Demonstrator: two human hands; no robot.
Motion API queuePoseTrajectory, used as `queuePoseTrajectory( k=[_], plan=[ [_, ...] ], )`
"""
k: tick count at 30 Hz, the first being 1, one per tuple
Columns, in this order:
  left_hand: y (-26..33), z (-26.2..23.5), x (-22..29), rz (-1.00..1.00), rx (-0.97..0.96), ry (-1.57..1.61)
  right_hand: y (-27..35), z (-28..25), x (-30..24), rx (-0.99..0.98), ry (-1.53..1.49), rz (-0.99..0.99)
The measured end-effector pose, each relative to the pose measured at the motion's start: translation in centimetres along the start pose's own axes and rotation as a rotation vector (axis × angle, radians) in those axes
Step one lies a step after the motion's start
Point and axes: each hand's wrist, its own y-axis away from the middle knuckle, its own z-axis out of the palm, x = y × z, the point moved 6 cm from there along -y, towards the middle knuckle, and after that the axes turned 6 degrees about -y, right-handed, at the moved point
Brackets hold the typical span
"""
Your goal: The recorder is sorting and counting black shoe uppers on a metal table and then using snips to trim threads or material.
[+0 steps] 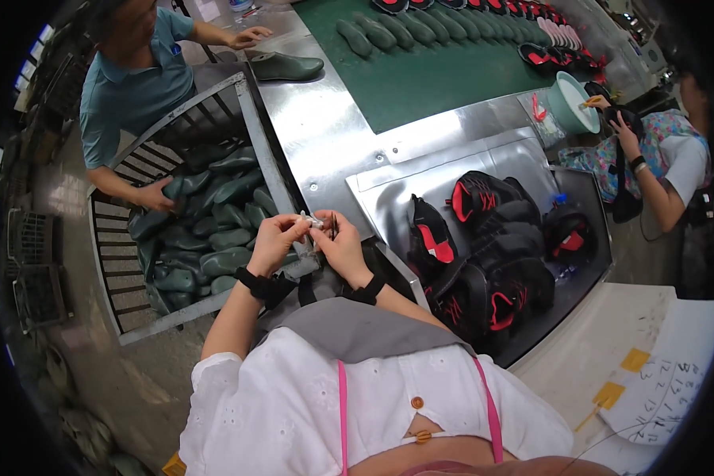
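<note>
My left hand (273, 239) and my right hand (343, 249) meet in front of my apron, both with fingers closed in a pinch. Between their fingertips is a small white crumpled piece (312, 223); its exact kind is too small to make out. A thin dark pointed thing (333, 225) sticks up by my right fingers, and I cannot tell what it is. Just beyond my left hand stands a slatted metal cart (254, 131) heaped with green shoe lasts (226, 260). Dark bands circle both my wrists.
Black-and-red shoe uppers (492, 262) lie piled in a metal tray (373, 186) at right. One green last (287, 67) rests on the metal table (313, 119); rows of lasts (428, 28) stand on the green surface. Co-workers are at left and right, near a pale basin (571, 103).
</note>
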Motion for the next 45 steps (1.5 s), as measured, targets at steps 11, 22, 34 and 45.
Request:
queuePoseTrajectory(
  k=[11,22,34,45],
  plan=[
    [-0.8,0.6,-1.0,-0.015,0.048,0.351,-0.2,-0.6,-1.1,0.091,0.169,-0.118],
    [0.1,0.3,0.4,0.135,-0.088,-0.103,0.2,-0.4,-1.1,0.006,0.096,-0.115],
    [-0.1,0.9,-0.7,-0.152,-0.191,0.268,1.4,1.0,-5.5,0.01,0.274,-0.397],
    [-0.4,-0.6,-0.4,-0.06,-0.192,-0.129,1.2,1.1,-4.8,-0.002,0.284,-0.399]
  ],
)
